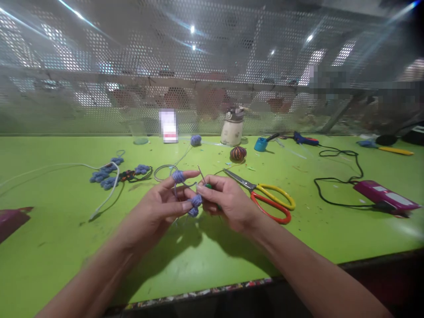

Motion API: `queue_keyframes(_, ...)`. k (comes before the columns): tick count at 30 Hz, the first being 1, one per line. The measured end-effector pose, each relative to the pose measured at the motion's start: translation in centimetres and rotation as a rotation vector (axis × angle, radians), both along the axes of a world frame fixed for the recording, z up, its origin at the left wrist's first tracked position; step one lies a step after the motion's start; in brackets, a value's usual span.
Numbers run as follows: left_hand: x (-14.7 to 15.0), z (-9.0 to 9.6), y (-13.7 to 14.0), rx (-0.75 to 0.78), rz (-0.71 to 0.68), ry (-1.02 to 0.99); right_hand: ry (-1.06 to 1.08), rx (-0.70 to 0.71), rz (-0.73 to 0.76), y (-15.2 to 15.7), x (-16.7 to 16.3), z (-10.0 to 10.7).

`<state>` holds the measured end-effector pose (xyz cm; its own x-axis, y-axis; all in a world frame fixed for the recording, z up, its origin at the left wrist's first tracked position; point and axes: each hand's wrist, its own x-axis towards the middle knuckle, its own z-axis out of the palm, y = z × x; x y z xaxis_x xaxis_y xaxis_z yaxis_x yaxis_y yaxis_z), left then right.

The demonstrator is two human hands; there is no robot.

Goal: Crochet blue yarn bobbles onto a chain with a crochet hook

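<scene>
Between the thumb and fingers of my left hand [167,201] is a small purple crochet piece [195,205]. Purple yarn [178,176] is wound around the raised index finger of that hand. My right hand [228,198] is closed around a crochet hook [208,186] with a green handle; its thin metal shaft points up and left, close to the left fingertips. A strand runs from the left index finger towards the hook. Whether the hook's tip is in a loop cannot be seen. Behind the hands lies a purple yarn ball [195,140].
Red-and-yellow-handled scissors [265,194] lie just right of my right hand. Crocheted purple flowers [107,174] and a white cable [115,176] are on the left. A striped yarn ball [238,153], a bottle [232,128] and a phone [168,126] stand behind; a magenta box [384,194] with cord is right.
</scene>
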<state>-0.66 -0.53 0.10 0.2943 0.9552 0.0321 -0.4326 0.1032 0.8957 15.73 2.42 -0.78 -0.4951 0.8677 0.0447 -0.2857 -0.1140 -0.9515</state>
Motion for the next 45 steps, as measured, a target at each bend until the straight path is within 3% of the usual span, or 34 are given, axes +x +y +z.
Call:
queue_keyframes(4,0.0,-0.2,0.2,-0.013,-0.014,-0.016,0.017,-0.04,0.0,0.4,-0.1,-0.3)
queue_keyframes(11,0.3,-0.3,0.7,-0.072,0.232,-0.009,0.095,-0.097,0.015,1.1,0.3,-0.2)
queue_keyframes(28,0.2,-0.8,0.0,-0.103,0.01,-0.076,0.08,-0.098,-0.076,-0.2,-0.4,0.0)
queue_keyframes(45,-0.3,-0.2,0.3,-0.113,0.076,0.008,0.071,-0.061,-0.061,0.3,-0.3,-0.2)
